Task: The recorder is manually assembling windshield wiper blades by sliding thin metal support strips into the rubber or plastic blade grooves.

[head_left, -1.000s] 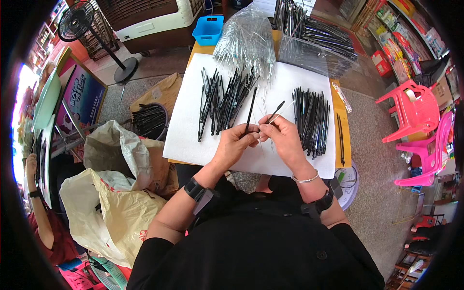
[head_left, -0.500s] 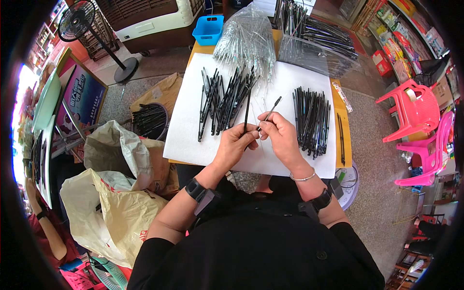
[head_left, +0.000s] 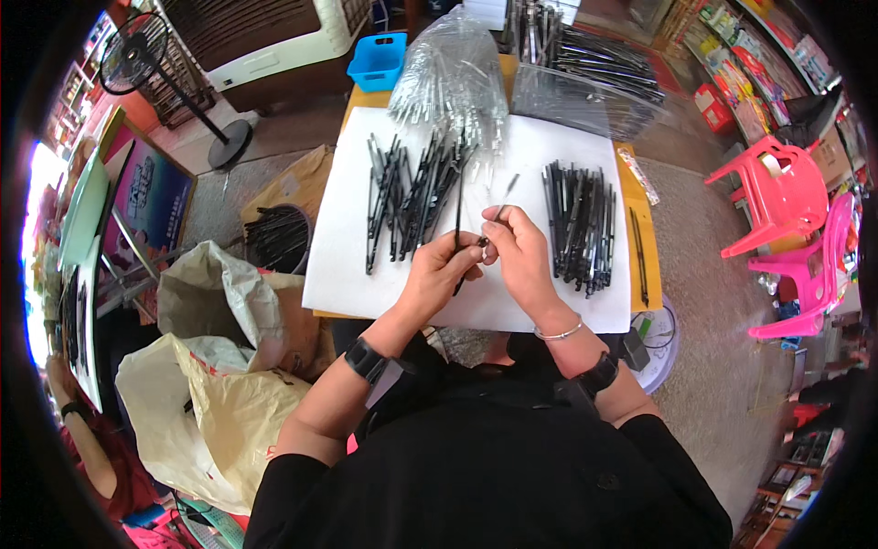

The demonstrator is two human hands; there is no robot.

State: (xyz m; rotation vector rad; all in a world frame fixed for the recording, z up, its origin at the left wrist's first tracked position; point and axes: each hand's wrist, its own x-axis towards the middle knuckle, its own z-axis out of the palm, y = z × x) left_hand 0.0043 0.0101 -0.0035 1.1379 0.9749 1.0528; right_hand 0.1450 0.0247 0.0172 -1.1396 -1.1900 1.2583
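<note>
Over the near part of a white sheet [head_left: 334,274], my left hand [head_left: 439,273] is closed around a slim black rod [head_left: 459,206] that stands nearly upright in its fingers. My right hand [head_left: 519,256] pinches at the rod's lower part, its fingertips meeting those of the left. A thin dark stick [head_left: 511,187] sticks up from the right fingers; its lower end is hidden. Beyond my left hand lie loose bunches of similar black rods [head_left: 389,206]. To the right of my right hand, more black rods [head_left: 581,229] lie side by side in a neater row.
At the table's far side lie a clear bag [head_left: 448,82] of thin silvery pieces, a blue basket [head_left: 377,62] and a clear box [head_left: 585,102] with black rods. Open sacks [head_left: 219,384] stand left, a fan [head_left: 229,144] farther back. Pink chairs [head_left: 777,192] stand right. Another person's arm [head_left: 87,439] shows far left.
The view has shifted slightly. My fingertips have drawn closer together around the rod, and the thin stick in my right hand now shows less of its length and stands steeper.
</note>
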